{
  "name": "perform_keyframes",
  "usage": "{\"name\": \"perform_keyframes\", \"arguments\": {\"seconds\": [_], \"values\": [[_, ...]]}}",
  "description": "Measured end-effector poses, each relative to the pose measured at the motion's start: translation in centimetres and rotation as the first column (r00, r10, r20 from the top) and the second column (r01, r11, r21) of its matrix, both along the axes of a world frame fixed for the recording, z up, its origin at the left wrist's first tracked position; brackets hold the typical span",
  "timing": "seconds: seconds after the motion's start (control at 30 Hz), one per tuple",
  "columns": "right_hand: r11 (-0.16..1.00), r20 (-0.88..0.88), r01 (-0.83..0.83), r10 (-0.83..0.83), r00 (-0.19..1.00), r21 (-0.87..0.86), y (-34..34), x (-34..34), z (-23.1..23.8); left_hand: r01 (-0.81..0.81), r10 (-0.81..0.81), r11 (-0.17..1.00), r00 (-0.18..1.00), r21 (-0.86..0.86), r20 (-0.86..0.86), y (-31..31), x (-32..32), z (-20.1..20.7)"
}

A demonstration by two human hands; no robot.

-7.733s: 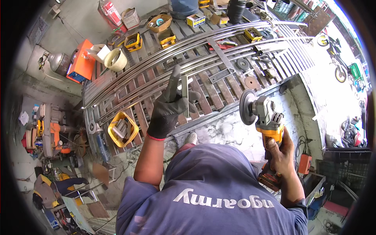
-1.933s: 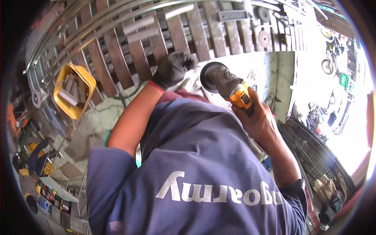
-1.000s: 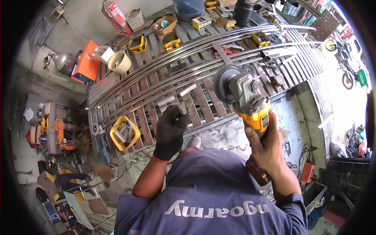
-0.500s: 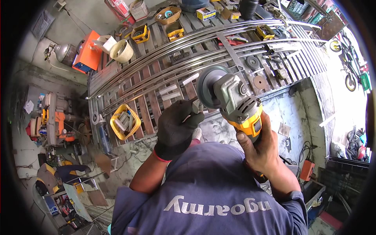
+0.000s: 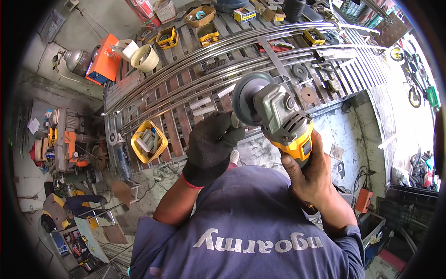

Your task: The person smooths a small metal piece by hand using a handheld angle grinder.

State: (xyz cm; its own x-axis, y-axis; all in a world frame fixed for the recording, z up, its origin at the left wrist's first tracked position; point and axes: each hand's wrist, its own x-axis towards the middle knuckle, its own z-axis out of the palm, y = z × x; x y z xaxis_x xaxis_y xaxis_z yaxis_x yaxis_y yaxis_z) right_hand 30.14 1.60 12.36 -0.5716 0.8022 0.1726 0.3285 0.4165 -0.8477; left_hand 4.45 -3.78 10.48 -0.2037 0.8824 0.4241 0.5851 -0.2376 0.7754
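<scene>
One angle grinder (image 5: pixel 285 118), one small metal piece (image 5: pixel 236 121); three pale bars (image 5: pixel 203 111) on a slatted bench (image 5: pixel 174 139). Long rods (image 5: pixel 209 49) lie beyond; a yellow tub (image 5: pixel 164 141) stands left. Gloved left hand (image 5: pixel 211 144) pinches the piece (mostly hidden) beside the grinder's disc (image 5: pixel 250 100); bare right hand (image 5: pixel 307 173) grasps the grinder

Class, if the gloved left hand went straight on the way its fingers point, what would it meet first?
Most likely the grinding disc, just ahead of the left hand; the depth between them is unclear.
</scene>
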Motion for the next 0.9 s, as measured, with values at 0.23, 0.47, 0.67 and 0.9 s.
{"name": "perform_keyframes", "arguments": {"seconds": [0.23, 0.47, 0.67, 0.9], "values": [[0.999, 0.003, 0.040, -0.040, 0.999, 0.016, 0.0, -0.2, 0.4, 0.042, -0.029, 0.990, 0.994, -0.134, 0.103, -1.1, -1.0, 0.3], [0.961, -0.072, -0.018, -0.002, 0.997, -0.277, 0.5, 1.4, 1.6, -0.159, 0.180, 0.975, 0.975, 0.157, -0.132, 0.3, -3.4, 0.3], [0.885, -0.059, -0.200, 0.194, 0.979, -0.419, 0.6, 2.0, 4.2, -0.195, 0.303, 0.941, 0.852, 0.278, -0.427, 0.6, -5.1, 1.4], [0.896, -0.037, -0.245, 0.250, 0.968, -0.371, 0.3, 1.8, 4.0, -0.125, 0.242, 0.954, 0.855, 0.272, -0.458, 0.5, -4.7, 1.3]]}}
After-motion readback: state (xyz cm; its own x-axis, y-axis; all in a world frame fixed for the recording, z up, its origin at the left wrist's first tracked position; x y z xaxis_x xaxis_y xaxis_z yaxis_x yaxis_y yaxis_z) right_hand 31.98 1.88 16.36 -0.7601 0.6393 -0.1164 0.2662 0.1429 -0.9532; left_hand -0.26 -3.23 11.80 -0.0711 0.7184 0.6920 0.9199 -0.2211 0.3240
